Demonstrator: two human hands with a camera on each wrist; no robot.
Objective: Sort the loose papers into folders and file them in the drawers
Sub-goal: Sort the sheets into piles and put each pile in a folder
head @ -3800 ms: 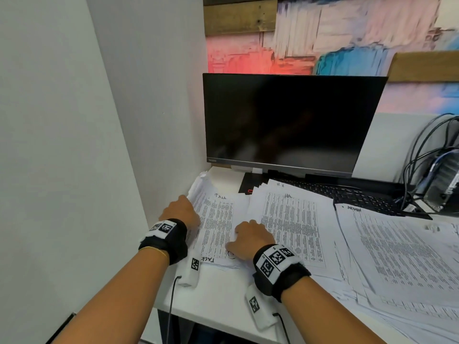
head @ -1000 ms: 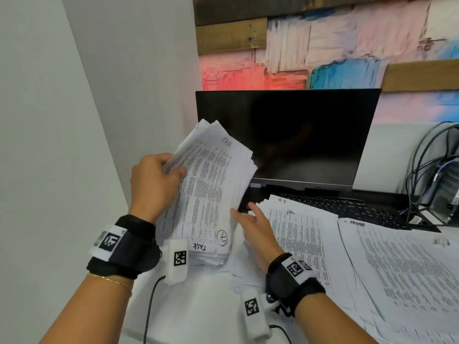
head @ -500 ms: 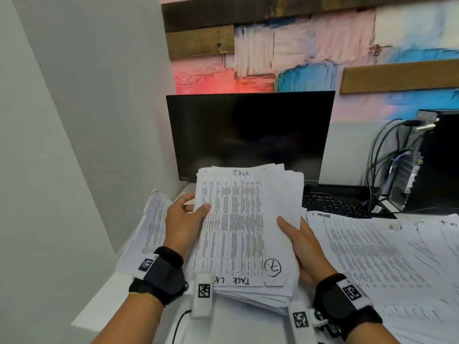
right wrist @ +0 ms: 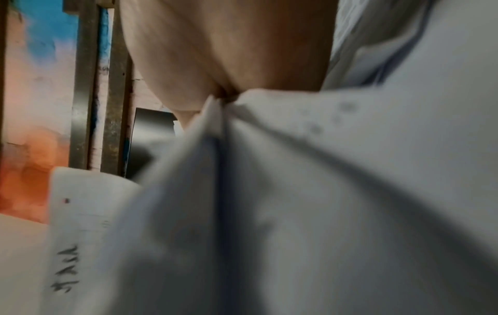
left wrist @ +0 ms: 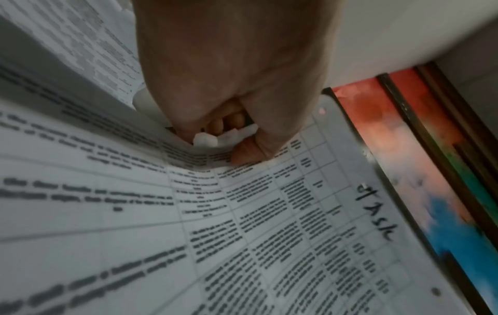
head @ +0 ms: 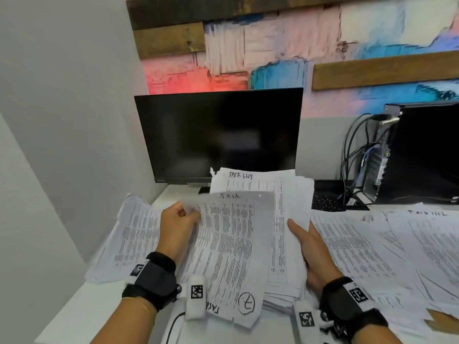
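Observation:
A thick stack of printed papers (head: 285,194), headed "Task List", is held low over the desk in front of the monitor. My right hand (head: 313,249) grips its right edge, thumb on top; in the right wrist view the stack (right wrist: 350,191) wedges into the crook of that hand (right wrist: 229,42). My left hand (head: 177,219) pinches the upper left corner of the top sheet (head: 231,244), which is marked "Task" and has a circled mark at its bottom. The sheet curls up off the stack. In the left wrist view thumb and fingers of the left hand (left wrist: 231,85) clamp that sheet (left wrist: 269,213).
More paper piles lie on the white desk (head: 87,314): one at the left (head: 139,234), others at the right (head: 360,244) and far right (head: 434,239). Behind stand a dark monitor (head: 218,135), a keyboard (head: 327,202), a computer tower (head: 422,155) and cables (head: 352,150). A grey wall closes the left side.
The stack came off the left pile and now sits between both hands. In the last half second my left hand has lifted the top sheet's corner away from the stack.

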